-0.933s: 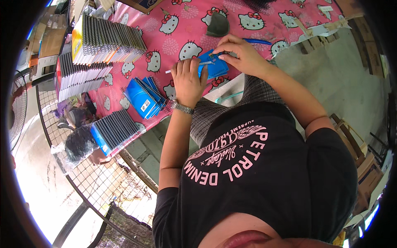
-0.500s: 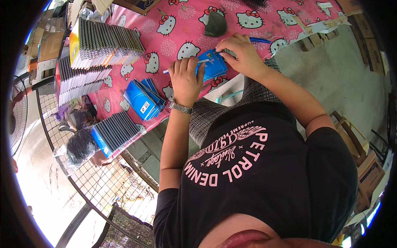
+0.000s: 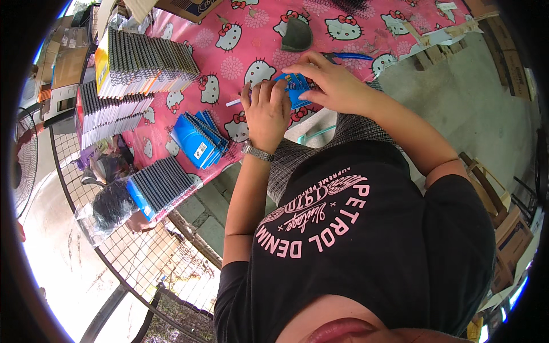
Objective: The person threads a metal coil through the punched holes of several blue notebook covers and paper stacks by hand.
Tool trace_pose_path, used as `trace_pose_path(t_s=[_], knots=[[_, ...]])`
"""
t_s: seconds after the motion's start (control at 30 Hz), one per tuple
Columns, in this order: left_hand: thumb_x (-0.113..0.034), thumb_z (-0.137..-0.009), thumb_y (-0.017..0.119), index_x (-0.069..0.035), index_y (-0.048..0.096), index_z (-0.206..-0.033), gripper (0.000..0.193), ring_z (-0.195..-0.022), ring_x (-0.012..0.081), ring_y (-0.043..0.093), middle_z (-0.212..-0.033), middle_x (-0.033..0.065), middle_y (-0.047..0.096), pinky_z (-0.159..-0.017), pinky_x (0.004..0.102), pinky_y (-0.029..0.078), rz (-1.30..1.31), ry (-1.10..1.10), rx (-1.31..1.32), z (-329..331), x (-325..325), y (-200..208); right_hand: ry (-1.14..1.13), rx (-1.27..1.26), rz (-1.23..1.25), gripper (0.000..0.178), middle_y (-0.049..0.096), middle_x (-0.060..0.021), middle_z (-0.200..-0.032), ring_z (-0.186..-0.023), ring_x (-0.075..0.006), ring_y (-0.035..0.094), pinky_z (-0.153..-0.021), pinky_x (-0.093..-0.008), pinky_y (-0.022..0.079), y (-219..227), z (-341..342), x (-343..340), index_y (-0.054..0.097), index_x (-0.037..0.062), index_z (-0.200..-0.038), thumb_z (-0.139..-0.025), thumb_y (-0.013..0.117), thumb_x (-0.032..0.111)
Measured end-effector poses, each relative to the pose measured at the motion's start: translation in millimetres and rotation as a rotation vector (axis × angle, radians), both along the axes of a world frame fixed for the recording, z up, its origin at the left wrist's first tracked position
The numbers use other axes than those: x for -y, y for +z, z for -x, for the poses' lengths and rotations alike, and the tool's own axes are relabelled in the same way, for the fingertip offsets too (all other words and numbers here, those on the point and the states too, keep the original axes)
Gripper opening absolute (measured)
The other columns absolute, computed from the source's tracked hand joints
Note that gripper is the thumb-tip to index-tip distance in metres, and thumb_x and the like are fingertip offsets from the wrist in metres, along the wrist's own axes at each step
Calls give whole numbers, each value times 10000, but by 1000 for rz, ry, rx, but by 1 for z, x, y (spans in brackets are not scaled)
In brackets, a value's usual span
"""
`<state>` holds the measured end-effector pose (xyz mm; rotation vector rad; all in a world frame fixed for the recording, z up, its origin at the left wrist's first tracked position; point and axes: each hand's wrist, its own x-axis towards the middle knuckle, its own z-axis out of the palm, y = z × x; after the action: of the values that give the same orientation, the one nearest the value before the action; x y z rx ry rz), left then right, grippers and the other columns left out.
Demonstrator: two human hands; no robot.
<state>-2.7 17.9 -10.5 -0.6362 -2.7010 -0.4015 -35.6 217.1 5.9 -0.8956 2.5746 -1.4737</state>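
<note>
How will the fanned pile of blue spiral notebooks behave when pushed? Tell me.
The notebook pile will probably slide apart, being loosely fanned. Its glossy-looking covers may slip. Toppling seems unlikely: it lies low on the pink tablecloth.

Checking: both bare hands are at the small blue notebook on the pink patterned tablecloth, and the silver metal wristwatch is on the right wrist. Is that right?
The side is wrong: the head view shows the silver metal wristwatch on the left wrist. The rest holds: the left hand and right hand are both at the small blue notebook on the pink patterned tablecloth.
</note>
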Motion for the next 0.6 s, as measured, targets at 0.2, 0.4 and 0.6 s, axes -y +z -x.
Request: trace_pose_path(t_s=[0.2, 0.4, 0.6], knots=[[-150, -842, 649, -84, 569, -1090, 269, -983, 278, 572, -1024, 79, 622, -992, 457, 364, -9, 14, 24, -1, -1, 2, 52, 224, 10, 436, 599, -108, -979, -949, -278, 619, -804, -374, 498, 8, 5, 4, 516, 111, -1298, -881, 646, 104], [-172, -852, 650, -85, 563, -1085, 263, -985, 279, 573, -1018, 75, 620, -1004, 486, 353, -31, -18, 65, -1, 12, -8, 89, 198, -157, 417, 544, -140, -1181, -1051, -297, 592, -864, -405, 502, -6, 58, 7, 515, 96, -1230, -856, 683, 171], [-277, -825, 703, -120, 573, -1129, 366, -1075, 287, 538, -1076, 60, 595, -1009, 554, 327, 110, 102, 41, -4, 10, 4, 178, -94, -467, 436, 506, -111, -1342, -1223, -302, 497, -1012, -429, 421, -36, 119, -3, 576, 94, -1137, -767, 770, 219]])
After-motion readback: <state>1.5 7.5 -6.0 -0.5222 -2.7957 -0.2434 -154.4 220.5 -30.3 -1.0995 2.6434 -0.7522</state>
